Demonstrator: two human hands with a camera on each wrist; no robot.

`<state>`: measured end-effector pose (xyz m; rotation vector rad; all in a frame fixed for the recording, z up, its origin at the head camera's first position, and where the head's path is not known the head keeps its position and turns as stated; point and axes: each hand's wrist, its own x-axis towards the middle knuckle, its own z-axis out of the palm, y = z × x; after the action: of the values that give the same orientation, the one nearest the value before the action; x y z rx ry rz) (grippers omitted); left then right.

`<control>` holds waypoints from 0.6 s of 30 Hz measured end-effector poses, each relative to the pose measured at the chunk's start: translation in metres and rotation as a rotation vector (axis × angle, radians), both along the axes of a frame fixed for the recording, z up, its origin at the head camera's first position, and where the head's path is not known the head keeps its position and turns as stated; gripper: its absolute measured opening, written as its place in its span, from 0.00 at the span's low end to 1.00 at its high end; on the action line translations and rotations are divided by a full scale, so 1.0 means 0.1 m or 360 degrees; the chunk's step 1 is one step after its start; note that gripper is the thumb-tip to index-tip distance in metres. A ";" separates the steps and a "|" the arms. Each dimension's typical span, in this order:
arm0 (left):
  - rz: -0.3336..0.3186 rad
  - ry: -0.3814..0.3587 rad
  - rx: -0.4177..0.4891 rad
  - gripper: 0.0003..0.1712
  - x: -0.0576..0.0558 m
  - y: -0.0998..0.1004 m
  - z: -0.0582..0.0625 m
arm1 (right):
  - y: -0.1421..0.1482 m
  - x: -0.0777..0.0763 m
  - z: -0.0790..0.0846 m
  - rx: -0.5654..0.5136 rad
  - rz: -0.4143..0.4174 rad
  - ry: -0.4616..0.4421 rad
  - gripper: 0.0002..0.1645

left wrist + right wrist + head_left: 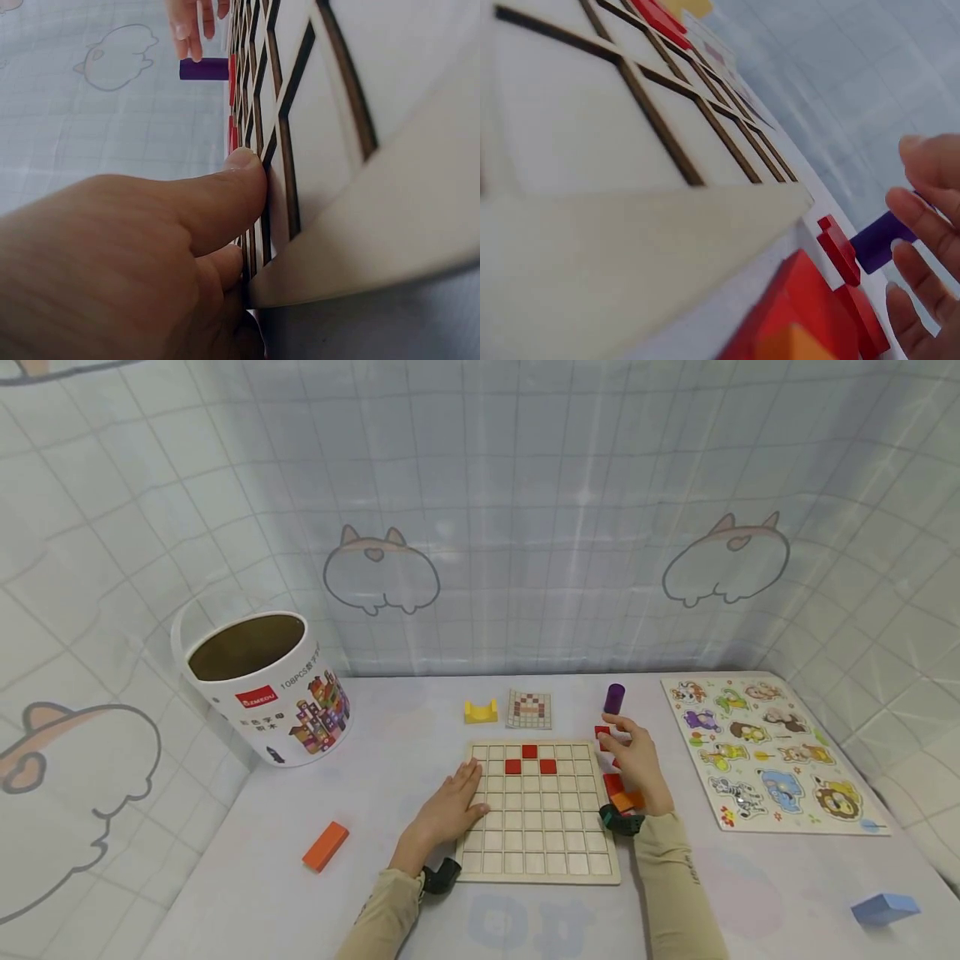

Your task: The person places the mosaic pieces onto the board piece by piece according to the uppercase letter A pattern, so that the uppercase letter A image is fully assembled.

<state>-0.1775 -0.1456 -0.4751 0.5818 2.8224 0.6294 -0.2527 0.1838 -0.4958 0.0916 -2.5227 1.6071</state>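
Note:
A wooden grid board [522,840] lies at the middle of the table, with three red squares [529,751] set in its upper cells. My left hand [447,810] rests on the board's left edge, fingers extended; its thumb [244,169] lies over the rim in the left wrist view. Off the board's right side, my right hand [637,762] hovers over several loose red blocks [613,784] with its fingers apart and nothing between them. One red block [838,249] shows near the fingertips in the right wrist view. Behind it stands a purple cylinder [614,698].
A patterned grid card [529,709] and a yellow arch block [481,712] lie behind the board. An animal puzzle board [813,821] is at right, a white bucket [247,710] at left. Orange [326,847] and blue [885,908] blocks lie farther out; another orange block [624,802] sits by the right wrist.

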 end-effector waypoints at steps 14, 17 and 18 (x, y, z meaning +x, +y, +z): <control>0.0007 0.0004 0.0004 0.39 0.01 0.00 -0.01 | 0.01 -0.11 -0.10 0.0324 -0.0014 0.0036 0.28; 0.0008 0.0002 0.0010 0.39 0.01 0.00 -0.01 | -0.01 -0.11 -0.11 0.0381 -0.0055 0.0039 0.27; 0.0011 0.0002 0.0009 0.39 0.00 0.00 -0.01 | -0.01 -0.11 -0.12 0.0387 -0.0066 0.0051 0.27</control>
<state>-0.1771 -0.1453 -0.4762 0.5741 2.8256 0.6391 -0.2639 0.1826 -0.5076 0.0907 -2.6645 1.2676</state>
